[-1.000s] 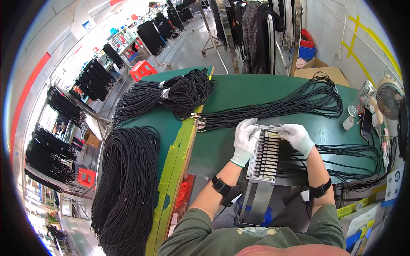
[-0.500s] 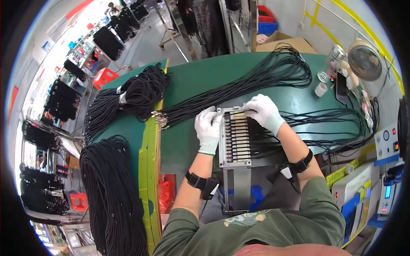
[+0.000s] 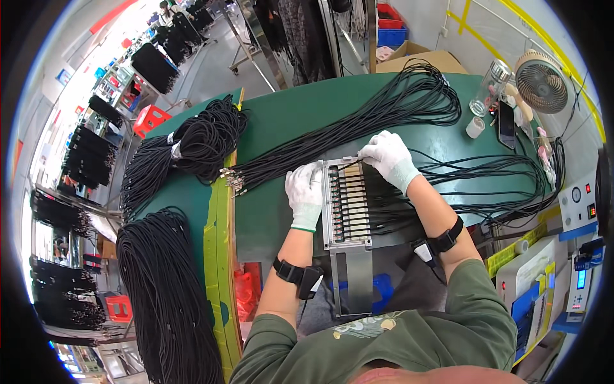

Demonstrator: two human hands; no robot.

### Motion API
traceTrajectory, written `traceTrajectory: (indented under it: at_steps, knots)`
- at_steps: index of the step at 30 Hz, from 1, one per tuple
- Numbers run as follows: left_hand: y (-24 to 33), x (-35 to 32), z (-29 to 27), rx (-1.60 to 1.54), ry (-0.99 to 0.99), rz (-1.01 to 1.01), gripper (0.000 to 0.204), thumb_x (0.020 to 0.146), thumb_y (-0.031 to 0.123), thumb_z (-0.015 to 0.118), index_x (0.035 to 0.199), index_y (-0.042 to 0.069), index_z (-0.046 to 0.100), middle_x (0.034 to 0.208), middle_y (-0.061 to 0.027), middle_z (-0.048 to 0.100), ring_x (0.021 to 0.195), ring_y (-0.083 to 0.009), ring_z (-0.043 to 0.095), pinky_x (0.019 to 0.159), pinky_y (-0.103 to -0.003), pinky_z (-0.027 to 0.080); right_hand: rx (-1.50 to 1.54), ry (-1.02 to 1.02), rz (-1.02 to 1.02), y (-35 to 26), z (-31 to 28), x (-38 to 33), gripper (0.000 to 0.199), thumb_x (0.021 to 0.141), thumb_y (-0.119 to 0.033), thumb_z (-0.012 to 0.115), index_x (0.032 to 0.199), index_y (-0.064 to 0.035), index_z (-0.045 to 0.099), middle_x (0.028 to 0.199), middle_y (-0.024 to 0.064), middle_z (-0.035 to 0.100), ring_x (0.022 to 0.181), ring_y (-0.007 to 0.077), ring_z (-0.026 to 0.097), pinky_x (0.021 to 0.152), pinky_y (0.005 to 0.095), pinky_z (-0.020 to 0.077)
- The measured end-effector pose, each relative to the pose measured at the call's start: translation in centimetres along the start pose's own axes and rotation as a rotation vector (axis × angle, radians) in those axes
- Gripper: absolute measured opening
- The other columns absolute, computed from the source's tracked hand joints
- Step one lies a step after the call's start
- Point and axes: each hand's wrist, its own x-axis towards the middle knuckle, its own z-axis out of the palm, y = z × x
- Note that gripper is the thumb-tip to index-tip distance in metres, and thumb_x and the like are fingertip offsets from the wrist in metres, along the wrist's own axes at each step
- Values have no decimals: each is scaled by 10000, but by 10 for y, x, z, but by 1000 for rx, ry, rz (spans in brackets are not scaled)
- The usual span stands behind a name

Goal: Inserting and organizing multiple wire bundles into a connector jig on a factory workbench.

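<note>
A silvery metal fixture (image 3: 327, 221) lies near the front of the green bench, with several black cable ends (image 3: 352, 203) set side by side in its slots. My left hand (image 3: 304, 192), in a white glove, is closed at the fixture's upper left edge, its fingertips against the frame. At the top right corner of the fixture, my gloved right hand (image 3: 388, 158) pinches a black cable whose end runs into the uppermost slots. The fingertips of the right hand partly hide the cable. From the fixture, black cables (image 3: 505, 168) trail off to the right across the bench.
A long cable bundle (image 3: 358, 121) lies behind my hands. Coiled cables (image 3: 208, 137) and a thick hank (image 3: 163, 281) sit left of the wooden edge strip (image 3: 221, 256). At right are a glass bottle (image 3: 491, 88), a phone (image 3: 506, 125), a fan (image 3: 541, 86) and a control box (image 3: 578, 198).
My left hand's fingers have drawn back from over the slots to the fixture's left edge. My right hand stays at the top right corner. The whole view has shifted slightly.
</note>
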Motion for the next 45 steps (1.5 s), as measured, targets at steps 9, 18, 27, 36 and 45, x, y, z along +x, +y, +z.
traceTrajectory:
  at_steps: [9, 18, 27, 36, 45]
  knots:
    - [10, 2, -7, -23, -46, -42, 221, 959, 237, 561, 1084, 140, 715, 1091, -59, 709, 1076, -250, 623, 1107, -454, 337, 17, 45, -27, 0, 6, 3, 99, 796, -218, 715, 894, -215, 730, 843, -13, 639, 916, 226, 580, 804, 361, 455]
    - [45, 7, -10, 189, -187, 295, 332, 859, 436, 647, 1128, 258, 725, 1404, -181, 512, 1278, -390, 459, 1121, -559, 265, -15, -116, 19, -6, -7, -6, 115, 793, -274, 708, 887, -212, 729, 852, 6, 651, 912, 242, 600, 796, 390, 471]
    - [52, 2, -11, 319, -338, 229, 354, 841, 473, 647, 1137, 301, 735, 1479, -189, 436, 1334, -403, 394, 1148, -591, 203, -44, -2, 158, 14, 5, -2, 162, 800, -309, 707, 888, -173, 702, 870, 52, 668, 910, 293, 616, 773, 428, 487]
    - [41, 4, -9, 20, -47, 196, 245, 866, 372, 670, 989, 176, 748, 1289, -141, 613, 1192, -368, 529, 1095, -561, 298, 263, -23, 206, -15, -17, 18, 149, 798, -241, 708, 890, -130, 671, 831, 73, 661, 866, 277, 618, 794, 398, 469]
    - [42, 8, -16, -194, 56, 246, 202, 857, 229, 692, 920, 39, 713, 1121, -130, 688, 1131, -363, 573, 1038, -508, 390, 265, 2, -127, -53, -10, 15, 186, 790, -271, 724, 889, -118, 689, 788, 110, 682, 819, 323, 646, 739, 426, 497]
